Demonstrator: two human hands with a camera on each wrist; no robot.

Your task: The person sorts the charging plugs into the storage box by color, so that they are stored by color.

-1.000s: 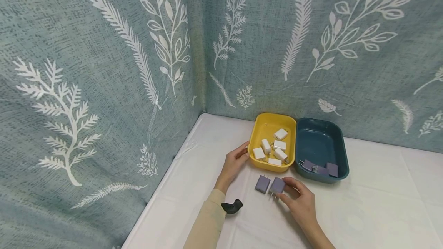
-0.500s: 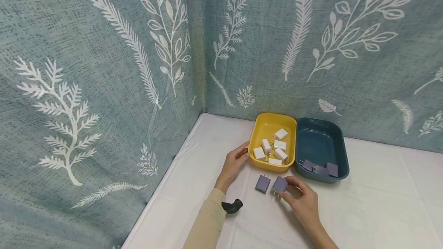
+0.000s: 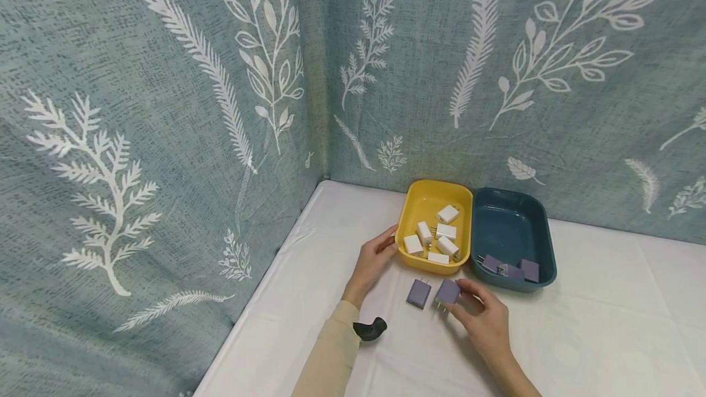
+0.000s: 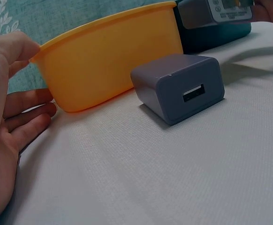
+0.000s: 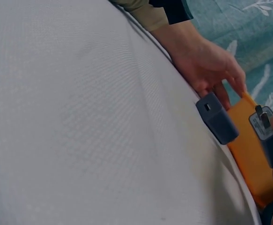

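Observation:
My right hand (image 3: 485,320) pinches a purple USB wall charger (image 3: 448,293) between thumb and fingers, above the white cloth. Its metal prongs point toward me, and in the left wrist view the charger's printed face (image 4: 225,9) shows. A second purple charger (image 3: 418,293) lies on the cloth just left of it, with its USB port (image 4: 194,93) toward the left wrist camera. My left hand (image 3: 372,262) touches the left side of a yellow bin (image 3: 430,192), one fingertip at the rim and other fingers low by the outer wall. Several white chargers (image 3: 446,231) lie inside that bin.
Beside the yellow bin stands a dark teal bin (image 3: 504,219) with several purple chargers (image 3: 529,270) at its near end. A black strap piece (image 3: 371,329) sticks out by my left sleeve. Patterned curtains (image 3: 419,78) rise behind the table's far and left edges.
My right hand has moved slightly right and away from me with the pinched charger, widening the gap to the one on the cloth. My left hand has stayed at the yellow bin.

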